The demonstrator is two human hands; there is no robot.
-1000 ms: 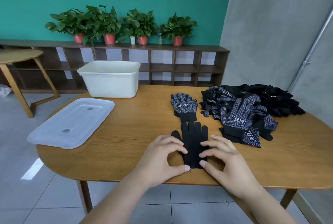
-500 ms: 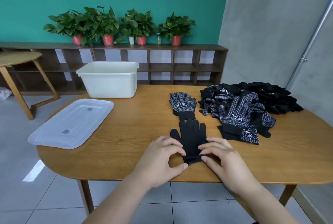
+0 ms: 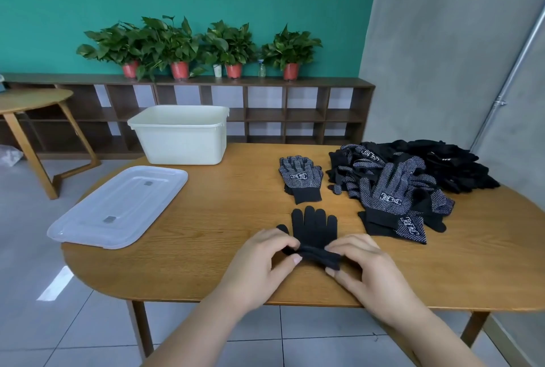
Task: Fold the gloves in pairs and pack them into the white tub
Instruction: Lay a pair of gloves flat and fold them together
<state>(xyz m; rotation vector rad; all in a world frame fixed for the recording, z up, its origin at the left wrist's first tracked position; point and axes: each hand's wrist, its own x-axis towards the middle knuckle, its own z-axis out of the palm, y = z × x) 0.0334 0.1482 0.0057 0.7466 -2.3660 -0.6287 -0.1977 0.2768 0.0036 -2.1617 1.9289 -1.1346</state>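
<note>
A white tub (image 3: 180, 139) is sitting open at the far left of the wooden table (image 3: 224, 189), and its clear lid (image 3: 118, 207) is lying flat nearer the left edge, well apart from the hands. A loose pile of gloves (image 3: 413, 177) is spreading over the far right of the table, dotted palms and plain black backs mixed together. A dotted glove pair (image 3: 300, 177) is lying between the pile and the tub, cuffs pointing toward the person. Nothing is standing between the hands and the tub. Behind the table, potted plants (image 3: 182, 42) are lining the top of a low shelf unit (image 3: 265, 112) against a teal wall, and a second wooden table (image 3: 32, 101) is showing at the left. White logos are showing on the dotted palms, too small to read. Near the front edge, a black glove (image 3: 314, 225) is lying with its fingers pointing away and its cuff end bunching into a fold. The left hand (image 3: 259, 266) is pinching the left end of that fold between thumb and curled fingers, and the right hand (image 3: 368, 272) is pinching the right end likewise.
</note>
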